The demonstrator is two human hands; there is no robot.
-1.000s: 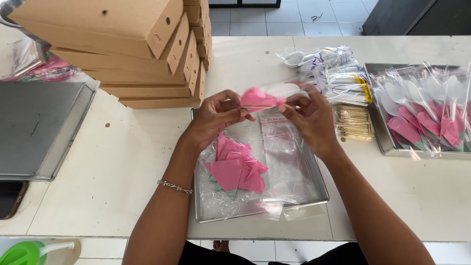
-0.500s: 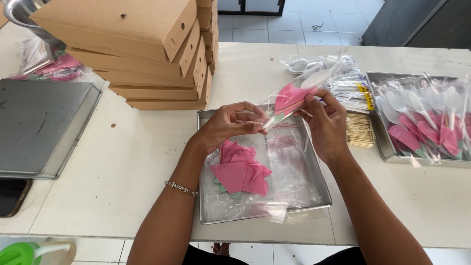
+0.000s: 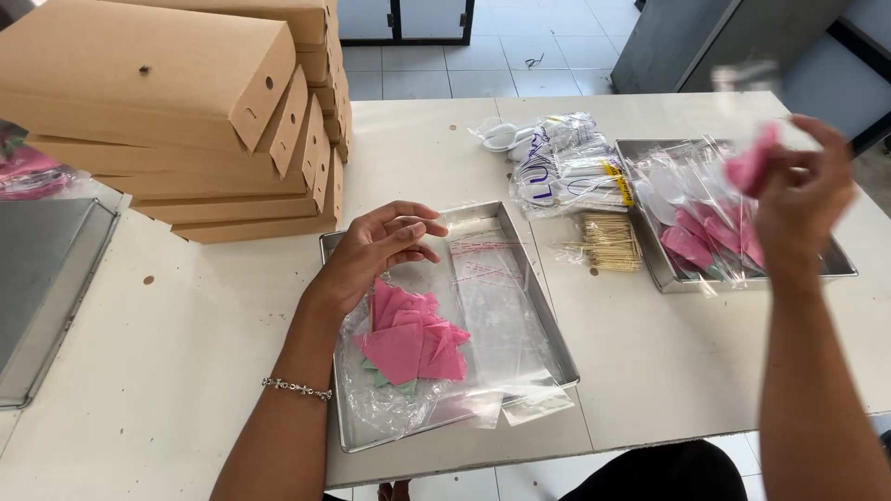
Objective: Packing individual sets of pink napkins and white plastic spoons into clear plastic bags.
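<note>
The right hand is lifted off the table, above the steel tray near the table's far right edge, its back toward the camera and wrist bent. Its fingers are closed on a small pink packet in clear wrap; the packet is blurred, so its shape cannot be made out beyond a pink patch with a shiny film around it. Below it, the right tray holds more wrapped pink pieces lying in overlapping rows.

The left hand hovers low over the far left corner of the middle tray, palm down, forearm stretched in from the near edge. Its fingers are loosely curled and slightly apart, holding nothing. Just under and in front of it lie folded pink paper triangles on a crumpled clear bag, with flat clear sleeves beside them. A bundle of toothpicks sits between the trays.
</note>
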